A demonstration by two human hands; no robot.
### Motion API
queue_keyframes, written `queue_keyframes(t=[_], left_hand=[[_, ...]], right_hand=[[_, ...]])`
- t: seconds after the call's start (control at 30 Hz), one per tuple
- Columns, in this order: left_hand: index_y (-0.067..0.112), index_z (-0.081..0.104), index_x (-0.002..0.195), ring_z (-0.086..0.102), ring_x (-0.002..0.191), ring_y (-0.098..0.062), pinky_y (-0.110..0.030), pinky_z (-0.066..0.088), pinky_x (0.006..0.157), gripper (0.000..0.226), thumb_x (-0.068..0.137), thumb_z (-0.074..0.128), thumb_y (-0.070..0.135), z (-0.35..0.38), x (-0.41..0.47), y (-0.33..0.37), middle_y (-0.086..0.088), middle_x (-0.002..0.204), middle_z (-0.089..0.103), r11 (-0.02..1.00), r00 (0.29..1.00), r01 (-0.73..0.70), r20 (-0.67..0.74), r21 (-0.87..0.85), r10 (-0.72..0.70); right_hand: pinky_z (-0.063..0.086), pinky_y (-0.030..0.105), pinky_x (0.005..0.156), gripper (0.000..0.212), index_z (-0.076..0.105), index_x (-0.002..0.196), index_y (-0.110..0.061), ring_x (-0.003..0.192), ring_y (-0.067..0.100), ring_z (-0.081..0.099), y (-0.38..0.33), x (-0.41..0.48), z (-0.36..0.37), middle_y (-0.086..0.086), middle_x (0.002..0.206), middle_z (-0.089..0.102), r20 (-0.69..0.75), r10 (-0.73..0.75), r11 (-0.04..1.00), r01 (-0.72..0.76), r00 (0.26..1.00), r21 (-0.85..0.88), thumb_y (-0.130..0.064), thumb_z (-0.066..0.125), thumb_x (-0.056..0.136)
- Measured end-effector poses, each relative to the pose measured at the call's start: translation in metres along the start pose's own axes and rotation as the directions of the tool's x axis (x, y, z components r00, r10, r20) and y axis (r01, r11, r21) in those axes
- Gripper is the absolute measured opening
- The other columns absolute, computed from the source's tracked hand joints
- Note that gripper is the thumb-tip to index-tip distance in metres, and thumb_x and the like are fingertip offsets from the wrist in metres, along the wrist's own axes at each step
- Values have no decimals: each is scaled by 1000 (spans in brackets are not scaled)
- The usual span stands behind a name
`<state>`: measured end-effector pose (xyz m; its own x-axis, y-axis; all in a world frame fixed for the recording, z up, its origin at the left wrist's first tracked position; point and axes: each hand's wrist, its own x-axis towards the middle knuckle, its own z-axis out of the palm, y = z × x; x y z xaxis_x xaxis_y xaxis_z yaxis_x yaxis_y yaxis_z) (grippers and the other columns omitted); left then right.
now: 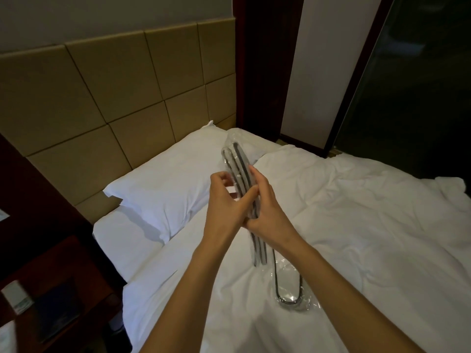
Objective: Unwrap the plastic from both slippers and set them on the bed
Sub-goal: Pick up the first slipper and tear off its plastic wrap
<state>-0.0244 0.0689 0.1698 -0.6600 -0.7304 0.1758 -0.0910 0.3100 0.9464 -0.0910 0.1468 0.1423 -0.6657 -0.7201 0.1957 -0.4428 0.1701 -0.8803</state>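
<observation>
- Okay, slippers (pixel 239 159): a flat pair, pressed together and seen edge-on, dark trim on grey soles. You hold them up over the bed (pixel 356 225), toes towards the pillow (pixel 165 184), not resting on it.
- Plastic (pixel 231 141) covers them. It sticks out past the top end and looks unopened there, so unwrapping has barely begun, by my read.
- Right hand (pixel 265 207): fingers clamped round the middle of the pair, fingertips running up the far side. Likely the steadying grip, so the pack doesn't twist.
- Left hand (pixel 225 197): fingers curled in, pinching the wrap at the near edge. Looks like you're hunting for a seam or flap to tear. The exact contact point is hidden.
- The heels of both hands touch below the grip.
- Below the hands, more clear film with a dark loop (pixel 277 289) inside it lies on the duvet. Can't tell if it's the same pack's tail or a separate piece.
- Further out: padded tan headboard (pixel 102 98) behind the pillow, dark nightstand (pixel 51 276) at the left.
</observation>
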Motion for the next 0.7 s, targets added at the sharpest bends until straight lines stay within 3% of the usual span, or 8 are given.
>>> queue_keyframes(t=[0.07,0.17,0.27,0.37,0.47,0.57,0.7], left_hand=[[32,33,114,58,85,-2,-6,46,57,49,80,67,45,1,-2,0,9,118,48,1000,999,5,36,-10,-5],[34,36,116,57,95,-7,-10,47,67,51,78,66,50,2,-3,0,6,126,47,1000,996,15,93,-10,-14],[37,38,123,55,101,-6,-8,43,69,52,80,61,55,1,-4,1,7,130,42,999,983,-6,184,32,0],[37,40,132,50,112,-7,-7,39,73,54,84,58,54,-1,-4,-1,9,136,38,996,959,-49,281,79,25],[36,42,133,49,115,-5,-8,39,79,52,85,58,50,-5,-6,-1,9,139,40,997,942,-64,333,53,43],[33,47,128,53,116,-8,-11,42,81,44,87,59,42,-12,-5,-1,7,135,48,1000,960,-27,280,3,26],[28,49,125,54,108,-11,-11,41,74,35,91,57,34,-27,1,-5,3,130,52,998,992,49,115,27,-52]], right_hand=[[53,50,93,82,18,140,-53,131,21,46,-1,4,2,-7,150,33,0,35,997,-35,999,75,-53,64,71],[51,50,96,74,34,125,-58,128,24,49,-3,7,4,-2,147,41,-29,124,941,-109,992,320,-78,54,57],[53,47,94,57,34,133,-42,120,25,56,2,10,-5,-3,134,50,-54,156,917,-124,986,378,-53,56,81],[56,29,87,45,41,137,-29,112,16,61,14,13,-17,-4,127,58,-97,184,908,-131,978,398,-28,57,95],[57,24,82,32,49,126,-33,106,10,62,20,15,-25,-6,119,63,-104,244,880,-175,964,441,-30,55,95],[57,21,69,30,53,125,-34,103,11,64,21,19,-33,-6,117,65,-112,290,851,-203,950,484,-32,56,95],[59,39,78,31,53,125,-32,103,21,65,20,29,-45,0,117,64,-128,351,815,-235,928,530,-34,56,94]])
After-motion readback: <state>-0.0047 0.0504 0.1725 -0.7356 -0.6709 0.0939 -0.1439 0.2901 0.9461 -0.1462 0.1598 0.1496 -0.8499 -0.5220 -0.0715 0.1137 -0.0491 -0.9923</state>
